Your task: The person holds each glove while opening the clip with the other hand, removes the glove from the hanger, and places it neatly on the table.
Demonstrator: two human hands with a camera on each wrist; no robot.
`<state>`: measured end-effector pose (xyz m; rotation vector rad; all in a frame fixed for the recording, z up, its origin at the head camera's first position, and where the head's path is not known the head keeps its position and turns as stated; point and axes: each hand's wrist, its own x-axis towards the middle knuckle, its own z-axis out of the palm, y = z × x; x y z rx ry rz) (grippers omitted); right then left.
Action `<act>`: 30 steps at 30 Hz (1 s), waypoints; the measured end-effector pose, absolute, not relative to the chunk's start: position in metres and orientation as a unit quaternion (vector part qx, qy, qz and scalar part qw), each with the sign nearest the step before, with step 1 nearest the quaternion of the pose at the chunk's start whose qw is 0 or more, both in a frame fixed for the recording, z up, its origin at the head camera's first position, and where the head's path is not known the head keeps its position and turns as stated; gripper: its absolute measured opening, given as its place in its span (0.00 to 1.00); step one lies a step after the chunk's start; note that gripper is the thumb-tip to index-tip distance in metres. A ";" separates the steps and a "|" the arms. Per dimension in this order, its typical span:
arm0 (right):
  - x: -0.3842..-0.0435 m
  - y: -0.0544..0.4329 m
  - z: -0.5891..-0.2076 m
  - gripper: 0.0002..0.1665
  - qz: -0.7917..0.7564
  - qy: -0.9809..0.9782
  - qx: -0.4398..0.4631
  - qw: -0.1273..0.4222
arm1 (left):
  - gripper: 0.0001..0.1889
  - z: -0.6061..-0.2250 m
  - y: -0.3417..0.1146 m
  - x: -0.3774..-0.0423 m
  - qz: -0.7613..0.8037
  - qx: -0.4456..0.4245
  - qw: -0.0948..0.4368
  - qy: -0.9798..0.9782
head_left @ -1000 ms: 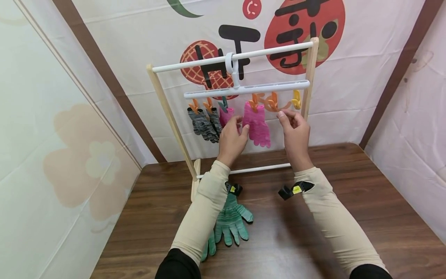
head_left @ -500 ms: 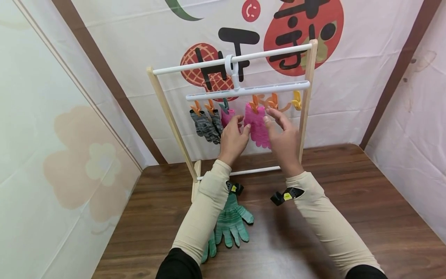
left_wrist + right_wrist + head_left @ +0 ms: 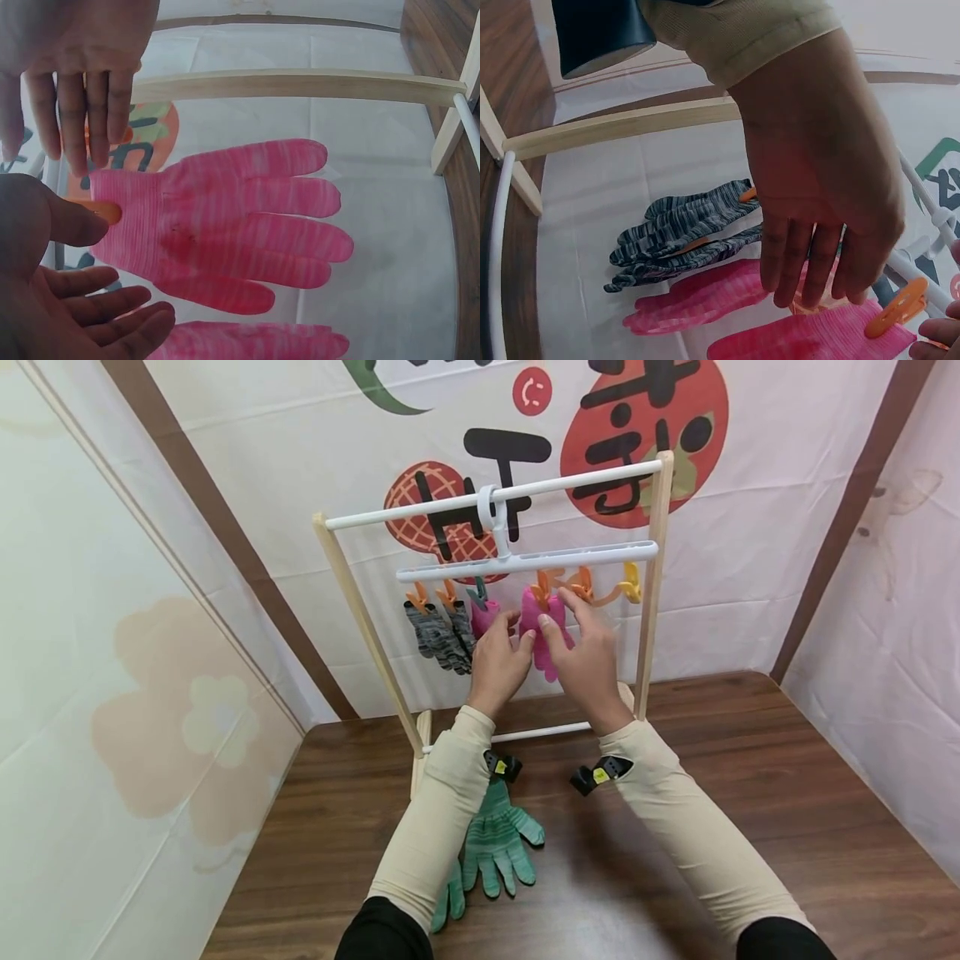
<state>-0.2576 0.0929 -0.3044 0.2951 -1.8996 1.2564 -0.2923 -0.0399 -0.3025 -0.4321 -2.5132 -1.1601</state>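
Observation:
A pink knitted glove [image 3: 534, 612] hangs fingers down from an orange clip [image 3: 542, 588] on the white hanger [image 3: 573, 557]. My left hand [image 3: 498, 665] is at its left edge, thumb and fingers parted and loosely bent; in the left wrist view the thumb overlaps the clip and cuff of the glove [image 3: 240, 225]. On the other side my right hand [image 3: 589, 662] has its index finger and thumb overlapping the cuff. In the left wrist view its fingers reach down straight beside the cuff. A second pink glove [image 3: 697, 298] hangs to the left, partly behind my left hand.
Two grey-black gloves [image 3: 437, 633] hang at the hanger's left end. A bare orange clip [image 3: 582, 583] and a yellow clip [image 3: 632, 582] are on its right. Wooden posts [image 3: 651, 610] frame the rack. Green gloves [image 3: 501, 839] lie on the table, partly under my left forearm.
My right hand has moved left, from beside the bare orange clip to the hanging pink glove. My left hand stays almost where it was. The pink glove has turned a little.

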 end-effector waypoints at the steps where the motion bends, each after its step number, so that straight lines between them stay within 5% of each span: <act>1: -0.258 0.092 -0.304 0.29 0.493 -0.760 0.116 0.407 | 0.24 -0.303 -0.040 -0.293 -0.409 -0.152 0.170 -0.884; 30: -0.291 0.075 -0.280 0.33 0.436 -0.841 0.035 0.318 | 0.25 -0.303 -0.037 -0.299 -0.364 -0.138 0.171 -0.905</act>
